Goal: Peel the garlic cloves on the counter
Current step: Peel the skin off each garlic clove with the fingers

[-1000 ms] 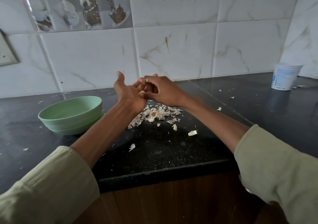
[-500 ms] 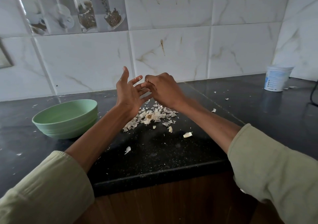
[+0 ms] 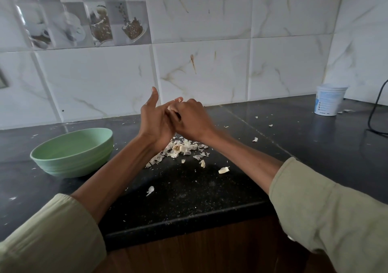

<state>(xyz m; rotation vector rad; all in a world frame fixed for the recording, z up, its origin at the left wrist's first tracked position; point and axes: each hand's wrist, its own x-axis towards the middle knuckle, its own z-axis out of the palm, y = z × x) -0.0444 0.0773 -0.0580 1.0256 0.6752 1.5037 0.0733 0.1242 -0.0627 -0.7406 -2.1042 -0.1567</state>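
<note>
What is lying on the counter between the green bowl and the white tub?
In the head view, a pile of garlic skins lies between the green bowl and the white tub, with loose flakes scattered on the counter.

White marble-veined wall tiles (image 3: pixel 201 71) back a black speckled counter (image 3: pixel 189 199) over wood cabinet fronts (image 3: pixel 199 251).

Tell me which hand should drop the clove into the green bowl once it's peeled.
Probably the left hand: the green bowl sits on its side of the counter. The right hand, pinching the garlic clove, would have to cross over the left arm.
</note>
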